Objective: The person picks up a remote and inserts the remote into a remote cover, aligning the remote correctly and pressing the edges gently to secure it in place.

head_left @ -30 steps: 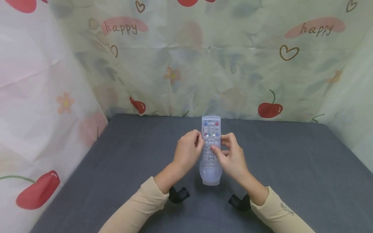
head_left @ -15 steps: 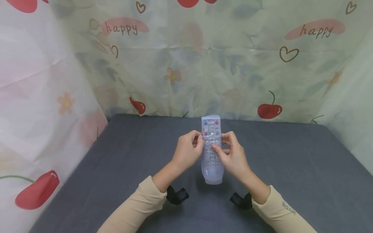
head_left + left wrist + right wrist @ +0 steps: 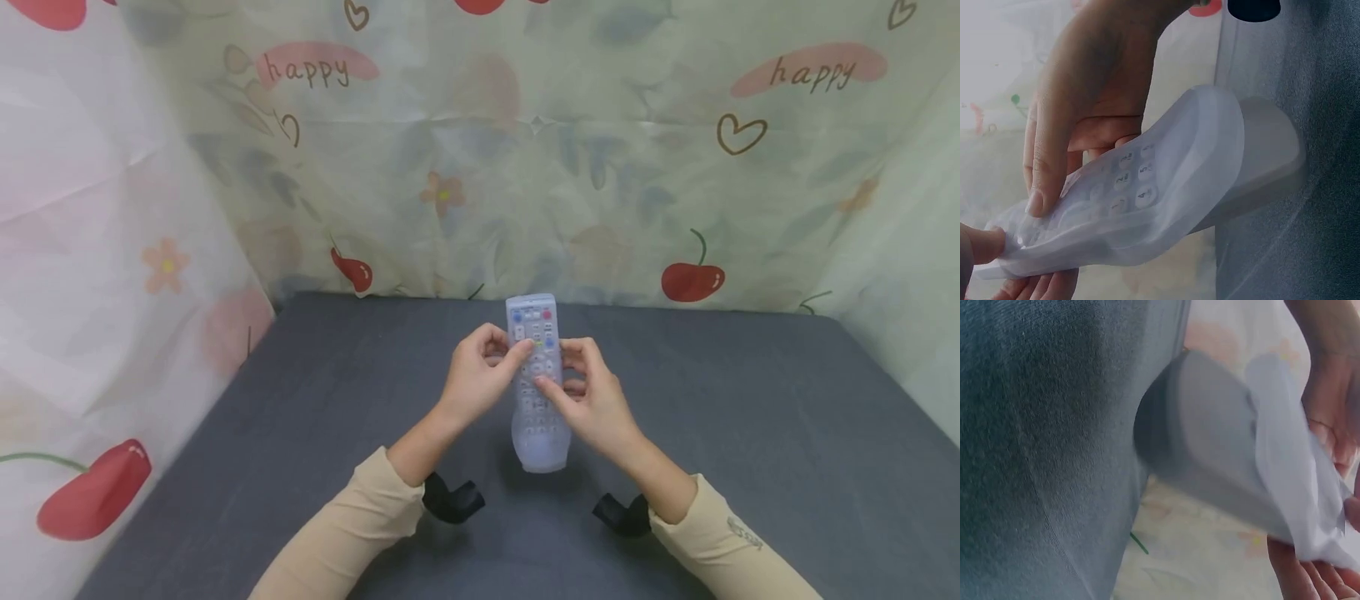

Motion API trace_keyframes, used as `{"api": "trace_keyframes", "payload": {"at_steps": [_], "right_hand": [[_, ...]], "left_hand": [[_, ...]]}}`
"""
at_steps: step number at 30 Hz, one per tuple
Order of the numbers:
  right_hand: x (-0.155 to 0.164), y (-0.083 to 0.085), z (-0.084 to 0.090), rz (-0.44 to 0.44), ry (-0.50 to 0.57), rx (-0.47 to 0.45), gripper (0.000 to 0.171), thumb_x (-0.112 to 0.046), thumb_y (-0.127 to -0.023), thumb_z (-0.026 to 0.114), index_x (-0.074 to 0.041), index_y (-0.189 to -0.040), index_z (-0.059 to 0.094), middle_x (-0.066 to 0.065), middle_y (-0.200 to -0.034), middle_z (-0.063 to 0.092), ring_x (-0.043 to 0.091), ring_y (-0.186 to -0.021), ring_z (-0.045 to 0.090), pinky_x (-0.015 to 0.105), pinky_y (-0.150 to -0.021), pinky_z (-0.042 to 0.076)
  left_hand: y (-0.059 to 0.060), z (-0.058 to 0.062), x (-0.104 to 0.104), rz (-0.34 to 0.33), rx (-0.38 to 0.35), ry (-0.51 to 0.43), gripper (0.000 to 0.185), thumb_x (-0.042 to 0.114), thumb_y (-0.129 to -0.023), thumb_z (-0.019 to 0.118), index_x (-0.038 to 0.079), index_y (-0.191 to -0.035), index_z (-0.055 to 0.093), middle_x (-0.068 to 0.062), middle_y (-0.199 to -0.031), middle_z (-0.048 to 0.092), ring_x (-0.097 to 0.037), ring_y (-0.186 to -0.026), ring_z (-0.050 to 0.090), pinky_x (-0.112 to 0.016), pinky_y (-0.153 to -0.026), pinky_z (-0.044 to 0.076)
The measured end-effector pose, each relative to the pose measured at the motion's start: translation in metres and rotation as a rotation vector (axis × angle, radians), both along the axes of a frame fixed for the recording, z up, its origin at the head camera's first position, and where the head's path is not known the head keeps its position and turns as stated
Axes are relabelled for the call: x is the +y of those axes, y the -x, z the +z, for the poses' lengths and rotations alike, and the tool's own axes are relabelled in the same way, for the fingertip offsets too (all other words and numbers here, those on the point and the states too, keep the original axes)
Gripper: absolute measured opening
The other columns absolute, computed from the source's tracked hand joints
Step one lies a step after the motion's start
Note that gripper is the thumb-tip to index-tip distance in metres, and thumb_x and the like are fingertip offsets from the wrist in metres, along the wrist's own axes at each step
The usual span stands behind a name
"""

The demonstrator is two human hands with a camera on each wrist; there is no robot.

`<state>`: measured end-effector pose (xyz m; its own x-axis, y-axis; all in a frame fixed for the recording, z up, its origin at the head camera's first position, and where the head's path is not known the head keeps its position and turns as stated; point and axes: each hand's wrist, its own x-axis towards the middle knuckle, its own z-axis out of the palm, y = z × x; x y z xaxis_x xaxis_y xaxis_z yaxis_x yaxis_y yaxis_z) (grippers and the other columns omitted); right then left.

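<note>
Both hands [image 3: 480,375] gripping sleeved remote [image 3: 534,392]

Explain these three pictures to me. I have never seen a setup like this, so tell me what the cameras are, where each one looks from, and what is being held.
There is no machine here: a person in beige sleeves works with two bare hands over a dark grey cloth-covered table, in front of a curtain printed with cherries.

The wide picture comes from a camera on the person's head, looking forward and down. The two close pictures come from cameras strapped to each wrist, seen as black blocks under the forearms.

Both hands hold one thing, raised off the table: a white remote control with coloured buttons, inside a clear soft silicone cover. The left hand grips its left edge, thumb on the buttons. The right hand grips the right side, thumb also on the front. In the right wrist view the cover hangs loose off the remote's grey back.
</note>
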<state>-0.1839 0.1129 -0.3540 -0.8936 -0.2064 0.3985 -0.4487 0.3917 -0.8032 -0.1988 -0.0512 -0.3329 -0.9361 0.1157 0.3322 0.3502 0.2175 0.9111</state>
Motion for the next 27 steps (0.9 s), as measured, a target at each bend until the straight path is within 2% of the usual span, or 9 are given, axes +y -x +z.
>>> {"api": "trace_keyframes", "payload": {"at_steps": [3,7,10,14,19,22,27], "right_hand": [[0.005,0.001,0.004,0.033,-0.040,-0.039,0.048,-0.010,-0.087,0.065,-0.002,-0.125,0.038,0.022,-0.114,0.058,0.034,-0.095,0.066,0.040,-0.077,0.057],[0.013,0.004,0.010,0.038,-0.045,-0.061,0.040,-0.015,-0.092,0.059,-0.001,-0.127,0.046,0.020,-0.116,0.058,0.031,-0.097,0.065,0.041,-0.080,0.056],[0.016,0.007,0.014,0.012,-0.026,-0.049,0.030,-0.014,-0.094,0.054,0.003,-0.120,0.056,0.020,-0.106,0.064,0.024,-0.087,0.068,0.036,-0.076,0.057],[0.018,0.009,0.018,-0.023,-0.045,-0.018,0.022,-0.010,-0.092,0.057,0.004,-0.107,0.065,0.018,-0.089,0.069,0.012,-0.071,0.066,0.024,-0.069,0.057],[0.019,0.008,0.021,-0.057,-0.081,0.018,0.013,-0.006,-0.090,0.059,0.002,-0.092,0.068,0.015,-0.081,0.069,0.015,-0.066,0.065,0.017,-0.063,0.053],[0.017,0.007,0.021,-0.080,-0.133,0.087,0.008,-0.004,-0.088,0.059,-0.001,-0.084,0.067,0.011,-0.077,0.067,0.013,-0.065,0.061,0.019,-0.059,0.052],[0.011,0.004,0.022,-0.113,-0.271,0.325,0.008,0.000,-0.081,0.061,-0.005,-0.075,0.060,0.003,-0.068,0.055,0.009,-0.060,0.047,0.021,-0.053,0.044]], "left_hand": [[0.001,0.001,0.000,-0.007,0.008,-0.011,0.019,0.014,-0.089,0.063,-0.002,-0.088,0.053,-0.021,-0.087,0.065,-0.016,-0.064,0.063,-0.020,-0.053,0.045],[0.001,0.002,0.000,-0.016,0.007,-0.017,0.019,0.014,-0.089,0.062,-0.002,-0.091,0.054,-0.021,-0.087,0.065,-0.013,-0.068,0.062,-0.020,-0.058,0.048],[0.001,0.002,0.001,-0.019,-0.007,-0.016,0.019,0.015,-0.090,0.062,-0.002,-0.095,0.055,-0.020,-0.088,0.067,-0.013,-0.071,0.063,-0.021,-0.061,0.050],[0.000,0.001,0.002,-0.015,-0.006,0.021,0.023,0.017,-0.090,0.062,-0.001,-0.104,0.059,-0.018,-0.089,0.068,-0.018,-0.073,0.066,-0.023,-0.062,0.052],[-0.002,-0.001,0.004,-0.005,0.009,0.067,0.028,0.018,-0.090,0.062,0.000,-0.111,0.062,-0.017,-0.089,0.069,-0.022,-0.074,0.067,-0.023,-0.061,0.052],[-0.002,-0.001,0.005,-0.009,0.011,0.031,0.028,0.017,-0.090,0.061,0.000,-0.112,0.062,-0.018,-0.090,0.069,-0.023,-0.075,0.067,-0.022,-0.060,0.052],[-0.004,-0.002,0.007,0.000,-0.002,-0.091,0.028,0.014,-0.091,0.060,-0.002,-0.114,0.063,-0.021,-0.094,0.069,-0.023,-0.074,0.067,-0.025,-0.059,0.054]]}}
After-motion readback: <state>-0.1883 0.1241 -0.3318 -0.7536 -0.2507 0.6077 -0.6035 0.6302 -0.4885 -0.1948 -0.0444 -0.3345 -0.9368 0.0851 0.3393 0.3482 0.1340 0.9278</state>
